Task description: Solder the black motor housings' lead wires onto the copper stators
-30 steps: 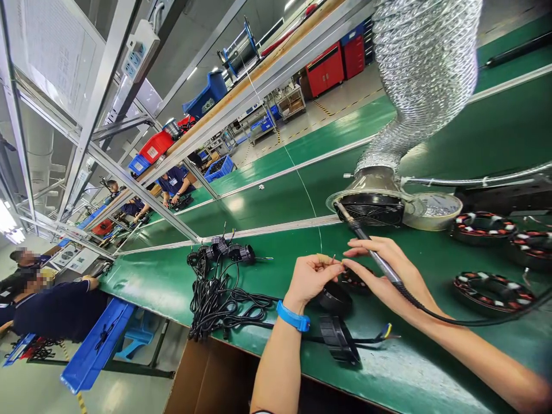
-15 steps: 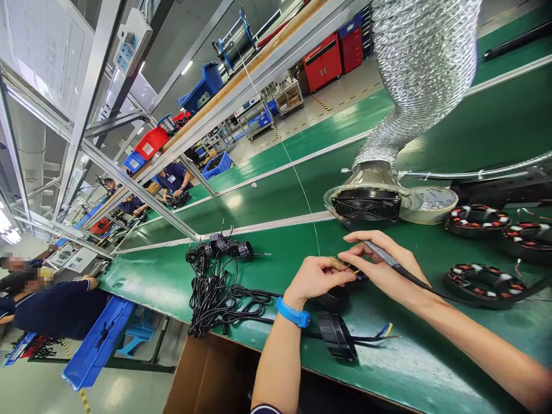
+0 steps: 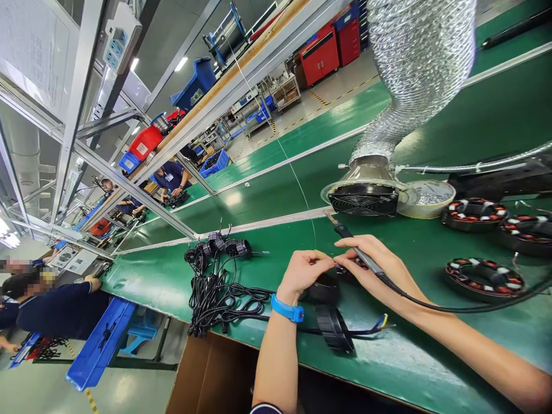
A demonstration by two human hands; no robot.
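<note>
My right hand (image 3: pixel 373 264) is closed round a soldering iron (image 3: pixel 366 259), whose tip points up and left, away from the work. Its thumb and fingertips also meet close to my left hand (image 3: pixel 304 270), which wears a blue wristband and pinches a thin wire, mostly hidden by the fingers. Below the hands lies a dark round part (image 3: pixel 323 289), partly covered. Nearer the table edge, a black ribbed cap (image 3: pixel 334 329) lies on its side with a cable through it and coloured wire ends (image 3: pixel 382 323) bared. A fine strand of solder wire (image 3: pixel 297 178) descends from a spool toward my left hand.
A fume fan (image 3: pixel 364 200) on a silver duct (image 3: pixel 420 63) stands ahead, beside a round tub (image 3: pixel 426 198). Several wound stators (image 3: pixel 483 279) lie right. Bundled black cables (image 3: pixel 211 305) with caps lie left. An open carton (image 3: pixel 207 374) sits below the edge. Co-workers are farther left.
Both hands have shifted slightly left, fingertips still together. The soldering iron's tip has moved left and come clear of the fan's edge. The yellow wire seen at the fingertips is now hidden.
</note>
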